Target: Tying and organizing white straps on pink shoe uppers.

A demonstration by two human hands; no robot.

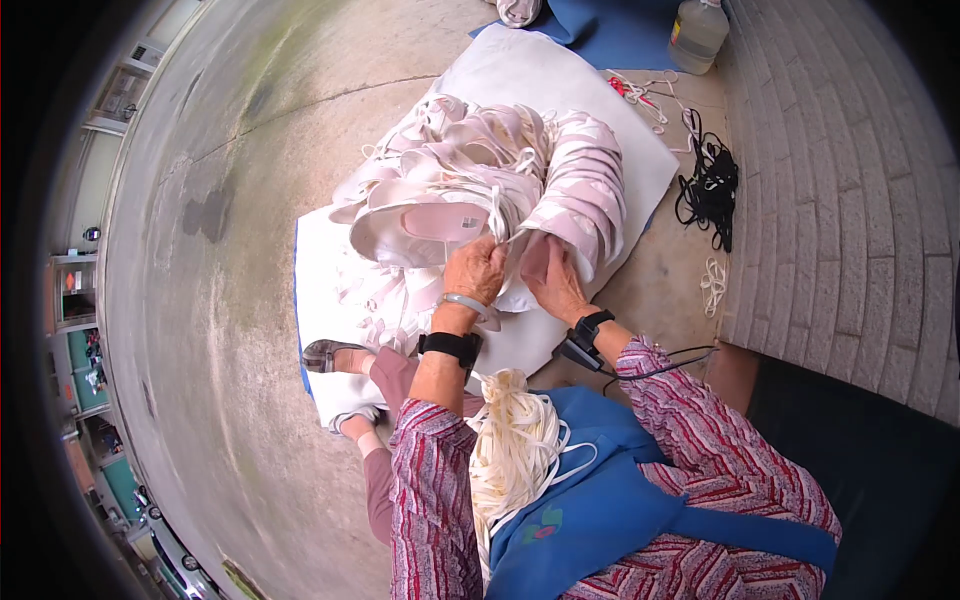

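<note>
In front of me lies a heap of white and pale pink shoe uppers (440, 180), beside a curved, nested row of more uppers (585, 180). My left hand (475, 270) is closed in a pinch at the near end of the heap, on a thin white lace that runs toward the row. The nearest upper of that row is in my right hand (556, 287), whose fingers reach into its opening and grip its edge. On my lap rests a thick bundle of cream laces (515, 450), over a blue apron (600, 500).
A white sheet (610, 100) lies under the uppers on concrete ground. At right are black cords (712, 180), a small white lace coil (713, 287) and a grey block wall (850, 200). A plastic jug (698, 36) stands at the far right, near blue cloth (610, 35).
</note>
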